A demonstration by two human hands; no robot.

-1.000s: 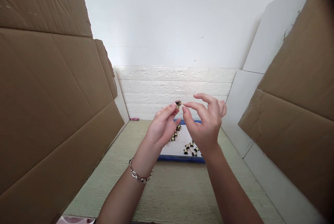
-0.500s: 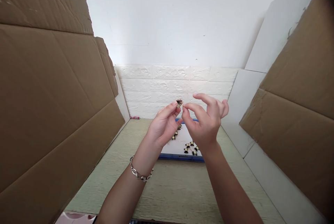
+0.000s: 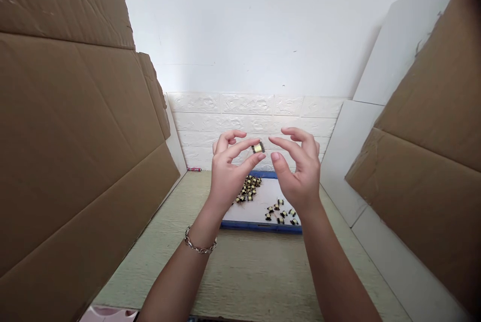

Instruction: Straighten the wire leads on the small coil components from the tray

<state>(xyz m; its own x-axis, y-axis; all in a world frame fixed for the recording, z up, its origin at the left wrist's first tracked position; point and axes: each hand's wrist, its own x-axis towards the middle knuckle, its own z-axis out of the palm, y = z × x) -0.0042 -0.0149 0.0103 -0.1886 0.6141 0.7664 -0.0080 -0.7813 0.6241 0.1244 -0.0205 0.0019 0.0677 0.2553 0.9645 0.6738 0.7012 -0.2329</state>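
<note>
Between the thumb and index finger of my left hand [image 3: 231,167] is a small transformer coil [image 3: 258,148], a black bobbin with pins and a yellow-wrapped middle. It is held up above the tray. Just to its right, my right hand [image 3: 298,172] is apart from the coil, thumb and fingers spread with nothing between them. Below the hands lies a blue-rimmed tray [image 3: 259,225] with a white bottom. A pile of similar coils [image 3: 250,187] with thin copper-coloured wires fills its left part, and several loose coils [image 3: 280,213] lie at its front right.
Tall cardboard panels [image 3: 75,126] stand at the left, with another cardboard panel [image 3: 428,136] at the right. A white brick-patterned wall [image 3: 259,106] closes the back. A small pink tube-like item [image 3: 194,169] lies at the table's [image 3: 248,272] back left.
The right fingers have come away from the coil and opened. My left hand has turned, and the coil now shows its yellow side between thumb and index finger.
</note>
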